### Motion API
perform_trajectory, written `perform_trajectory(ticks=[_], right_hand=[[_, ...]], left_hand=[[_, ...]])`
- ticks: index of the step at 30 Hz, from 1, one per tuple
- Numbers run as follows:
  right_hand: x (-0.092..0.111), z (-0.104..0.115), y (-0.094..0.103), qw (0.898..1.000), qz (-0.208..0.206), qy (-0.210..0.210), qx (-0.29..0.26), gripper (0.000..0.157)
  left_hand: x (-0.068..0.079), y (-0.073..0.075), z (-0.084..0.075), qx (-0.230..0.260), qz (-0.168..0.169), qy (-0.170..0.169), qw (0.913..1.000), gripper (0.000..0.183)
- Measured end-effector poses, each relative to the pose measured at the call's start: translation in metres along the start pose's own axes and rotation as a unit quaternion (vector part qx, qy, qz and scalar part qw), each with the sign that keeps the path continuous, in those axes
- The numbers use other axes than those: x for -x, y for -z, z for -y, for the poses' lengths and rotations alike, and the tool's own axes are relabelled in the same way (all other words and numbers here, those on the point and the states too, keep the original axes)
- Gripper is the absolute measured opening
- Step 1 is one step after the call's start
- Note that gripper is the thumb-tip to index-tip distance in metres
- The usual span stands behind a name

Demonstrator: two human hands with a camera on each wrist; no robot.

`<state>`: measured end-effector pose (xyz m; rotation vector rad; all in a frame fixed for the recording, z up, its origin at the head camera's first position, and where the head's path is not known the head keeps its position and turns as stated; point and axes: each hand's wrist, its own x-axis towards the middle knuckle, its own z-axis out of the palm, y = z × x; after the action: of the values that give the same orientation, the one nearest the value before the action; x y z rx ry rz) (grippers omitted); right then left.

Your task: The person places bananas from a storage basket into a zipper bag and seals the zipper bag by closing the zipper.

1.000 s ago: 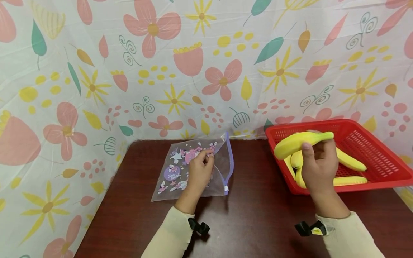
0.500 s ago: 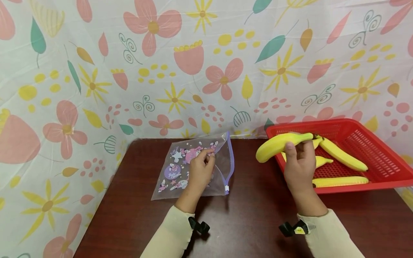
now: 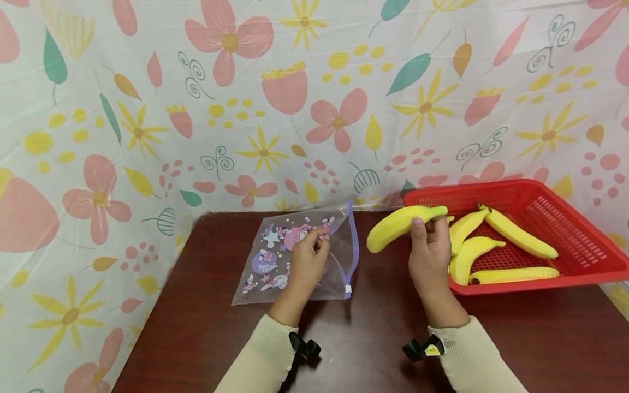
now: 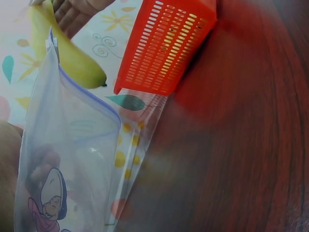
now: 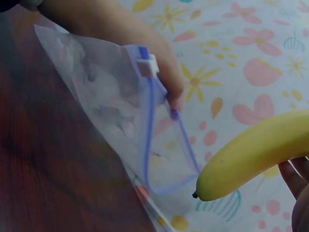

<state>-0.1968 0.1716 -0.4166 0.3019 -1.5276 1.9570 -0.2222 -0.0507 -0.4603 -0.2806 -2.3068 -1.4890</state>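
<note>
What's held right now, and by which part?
Right grip: banana, near its stem end. Left grip: plastic bag, by the upper layer near its opening.

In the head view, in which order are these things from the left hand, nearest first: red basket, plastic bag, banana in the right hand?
1. Plastic bag: held in the left hand.
2. Banana: to its right, in the right hand.
3. Red basket: farther to the right.
</note>
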Motion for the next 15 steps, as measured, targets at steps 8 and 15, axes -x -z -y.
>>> perform_trajectory(ticks=[8, 15], right_hand=[[0.012, -0.014, -0.014, 0.999, 0.000, -0.036, 0.002, 0.026], [0.016, -0.025, -0.023, 0.998, -0.004, -0.066, -0.014, 0.024]], left_hand=[[0.003, -0.002, 0.000, 0.000, 0.003, 0.000, 1.0000, 0.020], [0.002, -0.004, 0.000, -0.001, 0.003, -0.001, 1.0000, 0.020]])
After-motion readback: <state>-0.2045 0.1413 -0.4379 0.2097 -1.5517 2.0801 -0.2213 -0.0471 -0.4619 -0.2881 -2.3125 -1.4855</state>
